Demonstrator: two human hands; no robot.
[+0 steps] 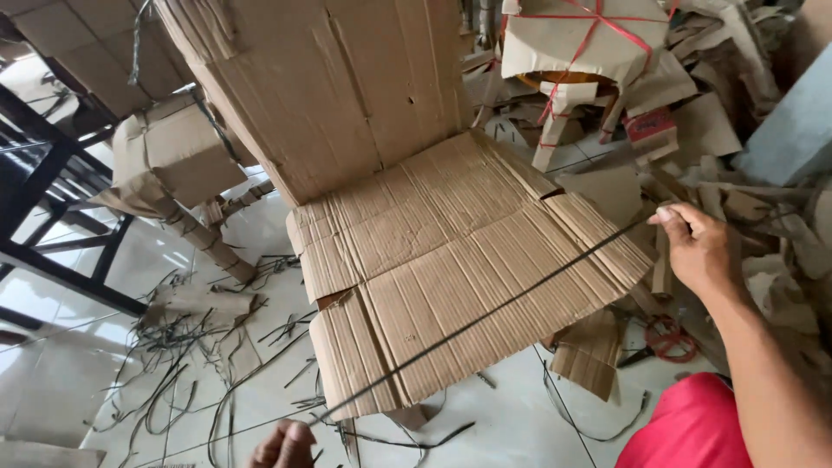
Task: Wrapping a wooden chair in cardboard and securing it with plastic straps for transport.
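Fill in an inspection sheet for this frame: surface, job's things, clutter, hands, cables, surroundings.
Surface: white tiled floor.
Job's things: chair wrapped in brown corrugated cardboard; thin black strap stretched taut across its seat.
Clutter: cut black strap offcuts, red-handled scissors, cardboard scraps.
Hands: right hand and left hand each pinch a strap end.
Cables: nothing seen.
Surroundings: second wrapped chair tied with red string; black metal frame.

cardboard sheet [451, 277]: light brown, fine ribbed lines | strap [485, 316] across it: black | floor tiles [165, 260]: glossy white, thin dark joints | strap scraps [173, 347] on floor: black | wrapped bundle [581, 39]: tan, tied with red string | scissors [669, 340]: red handles | trousers [693, 429]: bright pink-red | metal frame [43, 217]: black
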